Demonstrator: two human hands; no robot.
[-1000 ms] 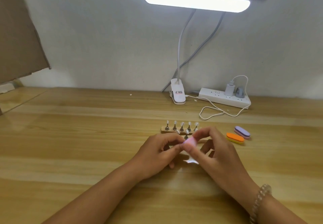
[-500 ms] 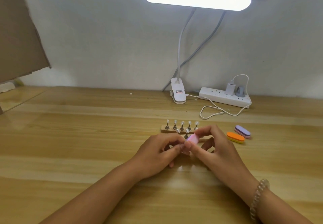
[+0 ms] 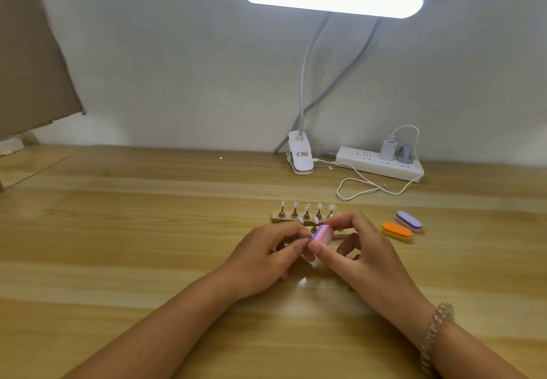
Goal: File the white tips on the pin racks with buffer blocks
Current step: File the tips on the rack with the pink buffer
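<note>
Two wooden pin racks lie mid-table; the far rack [image 3: 278, 218] carries several metal pins with white tips [image 3: 307, 207], the near rack is mostly hidden behind my hands. My right hand [image 3: 359, 253] pinches a pink and purple buffer block [image 3: 322, 235] between thumb and forefinger, held against a tip in front of the near rack. My left hand [image 3: 266, 256] has its fingers curled and pinches something small right beside the block; what it holds is hidden by the fingers.
An orange buffer block [image 3: 396, 230] and a purple one [image 3: 409, 220] lie right of the racks. At the back stand a clip lamp base [image 3: 300, 156], a white power strip [image 3: 380, 167] and a looping white cable [image 3: 358, 190]. Cardboard [image 3: 26, 62] leans at the far left.
Both hands have shifted slightly away from me toward the racks, and the block has tilted so its purple edge shows. Both hands keep their hold.
</note>
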